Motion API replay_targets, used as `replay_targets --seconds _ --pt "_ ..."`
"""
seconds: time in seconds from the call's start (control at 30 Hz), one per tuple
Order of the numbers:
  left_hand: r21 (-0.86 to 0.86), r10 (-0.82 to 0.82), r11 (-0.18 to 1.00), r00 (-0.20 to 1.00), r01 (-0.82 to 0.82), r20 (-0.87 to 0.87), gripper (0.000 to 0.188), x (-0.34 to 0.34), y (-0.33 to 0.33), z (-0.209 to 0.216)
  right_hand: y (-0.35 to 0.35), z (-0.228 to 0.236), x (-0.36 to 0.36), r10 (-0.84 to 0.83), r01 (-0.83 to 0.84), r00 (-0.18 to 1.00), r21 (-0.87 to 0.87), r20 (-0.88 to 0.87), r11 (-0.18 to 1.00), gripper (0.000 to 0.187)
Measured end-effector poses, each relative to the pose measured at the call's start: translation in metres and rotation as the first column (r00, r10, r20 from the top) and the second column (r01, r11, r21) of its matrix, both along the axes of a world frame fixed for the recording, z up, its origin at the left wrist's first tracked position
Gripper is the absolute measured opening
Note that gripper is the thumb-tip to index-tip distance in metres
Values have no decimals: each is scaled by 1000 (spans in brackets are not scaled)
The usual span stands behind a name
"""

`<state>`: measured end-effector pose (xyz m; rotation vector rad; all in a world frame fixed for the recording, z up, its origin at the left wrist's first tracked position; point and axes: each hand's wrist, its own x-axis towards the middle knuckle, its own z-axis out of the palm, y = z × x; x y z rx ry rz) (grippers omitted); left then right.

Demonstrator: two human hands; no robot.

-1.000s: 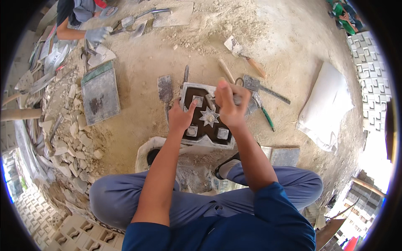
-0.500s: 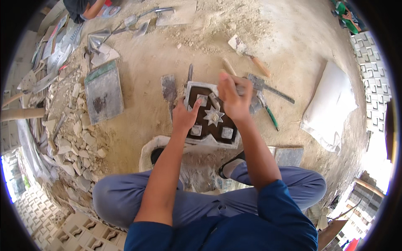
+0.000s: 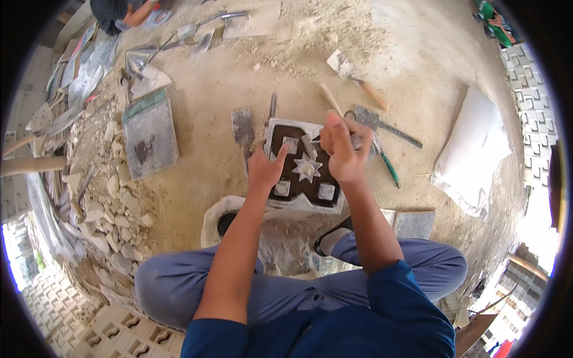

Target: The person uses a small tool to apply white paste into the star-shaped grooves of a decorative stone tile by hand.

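Between my feet lies a square grey mould with a dark recessed bed, a raised star in its middle and small square blocks near the corners. My left hand grips the mould's left edge, its thumb reaching over the upper left block. Closed with the thumb on top, my right hand holds a small trowel-like tool by its handle, above the mould's upper right part. A thin shank runs from this fist to a narrow grey blade beside the star; the fingers hide most of the handle.
Around the mould lie a flat trowel, a wooden-handled tool, a square and a green-handled tool. A grey slab and rubble are left, a white sack right. Another person is at the far left.
My right hand has shifted slightly right and nearer to me with the tool, and its thin shank now shows. The left hand stays on the mould's edge.
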<state>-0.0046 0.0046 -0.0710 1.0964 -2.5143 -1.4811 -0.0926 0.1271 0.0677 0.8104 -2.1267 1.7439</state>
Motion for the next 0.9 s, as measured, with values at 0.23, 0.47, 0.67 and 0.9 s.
replay_targets --seconds 0.23,0.47,0.67,0.9 --pt "110 -38 993 999 41 -34 93 7 -1 12 20 11 2 107 -110 947 -5 302 994 38" --pt "119 -112 986 992 119 -65 122 2 -10 9 33 18 1 271 -210 873 -189 405 959 39" --pt "130 -97 986 993 104 -60 122 6 -15 1 25 13 -6 308 -294 885 -92 349 951 43" --pt "163 -95 981 993 105 -68 120 3 -14 1 4 23 -9 281 -335 890 97 360 937 40"
